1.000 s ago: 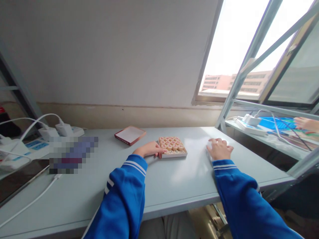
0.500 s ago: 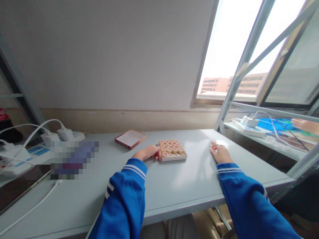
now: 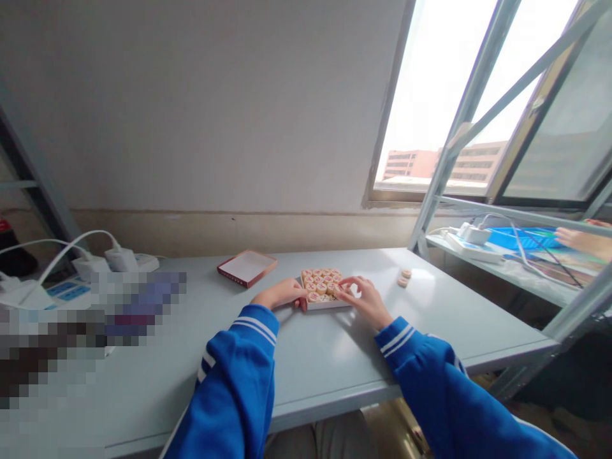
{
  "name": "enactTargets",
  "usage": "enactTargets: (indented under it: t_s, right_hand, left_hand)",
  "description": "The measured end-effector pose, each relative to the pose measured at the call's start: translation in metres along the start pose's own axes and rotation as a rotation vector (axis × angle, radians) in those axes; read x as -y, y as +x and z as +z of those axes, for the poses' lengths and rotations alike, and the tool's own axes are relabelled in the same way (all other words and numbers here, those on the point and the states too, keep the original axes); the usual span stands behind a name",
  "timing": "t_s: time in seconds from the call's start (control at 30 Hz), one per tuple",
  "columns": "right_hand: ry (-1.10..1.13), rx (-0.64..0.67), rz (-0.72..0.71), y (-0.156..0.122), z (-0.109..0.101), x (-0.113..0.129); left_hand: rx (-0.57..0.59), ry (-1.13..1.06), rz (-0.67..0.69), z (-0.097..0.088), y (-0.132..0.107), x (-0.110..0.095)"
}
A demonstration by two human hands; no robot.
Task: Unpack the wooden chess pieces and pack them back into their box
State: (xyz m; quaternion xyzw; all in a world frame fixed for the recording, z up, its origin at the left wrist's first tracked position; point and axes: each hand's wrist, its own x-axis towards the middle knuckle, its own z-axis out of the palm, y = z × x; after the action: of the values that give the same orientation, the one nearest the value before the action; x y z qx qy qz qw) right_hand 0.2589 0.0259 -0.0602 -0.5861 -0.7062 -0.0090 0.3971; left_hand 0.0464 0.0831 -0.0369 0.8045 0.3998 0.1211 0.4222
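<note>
A shallow white box [image 3: 327, 306] on the desk holds rows of round wooden Chinese chess pieces [image 3: 321, 278] with red markings. My left hand [image 3: 285, 294] grips the box's left side, fingers curled against its edge. Over the box's right front part, my right hand [image 3: 366, 299] pinches a Chinese chess piece [image 3: 340, 289] between thumb and fingers; the fingers partly cover it. Two or so loose pieces [image 3: 404, 278] lie to the right on the desk. The red-edged box lid [image 3: 247, 268] rests inside up, behind and left of my left hand.
Power strips with white chargers [image 3: 119, 257] and cables crowd the desk's left side, beside a blurred-out patch. At right, beyond a metal bed frame [image 3: 442, 172], another desk carries a blue basket [image 3: 519, 238], with another person's hand [image 3: 586, 238] nearby.
My right hand has moved left from the loose pieces to the box, carrying a chess piece. My left hand has stayed at the box's left side.
</note>
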Motion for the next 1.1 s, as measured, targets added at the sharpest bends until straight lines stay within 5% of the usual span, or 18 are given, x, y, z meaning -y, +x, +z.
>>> enactTargets:
  t_s: [0.23,0.4,0.57,0.8,1.0,1.1]
  right_hand:
    - [0.024,0.144,0.024,-0.004,0.009,0.028]
    - [-0.037,0.125,0.073,-0.004,0.002,0.028]
    - [-0.396,-0.134,0.230,0.006,-0.020,-0.018]
    - [-0.645,-0.048,0.514,0.006,-0.058,-0.099]
    - [-0.494,0.066,0.417,0.009,-0.058,-0.102]
    - [-0.369,-0.039,0.292,0.009,-0.050,-0.086]
  left_hand:
    - [0.004,-0.034,0.016,0.000,-0.002,0.000]
    - [0.003,-0.043,0.002,0.000,-0.002,-0.002]
    - [0.002,-0.021,-0.022,0.000,-0.002,-0.002]
    - [0.019,0.007,-0.002,-0.001,0.001,0.004]
    - [0.008,0.010,0.002,-0.001,0.001,0.002]
    - [0.021,-0.018,0.009,0.000,0.000,0.000]
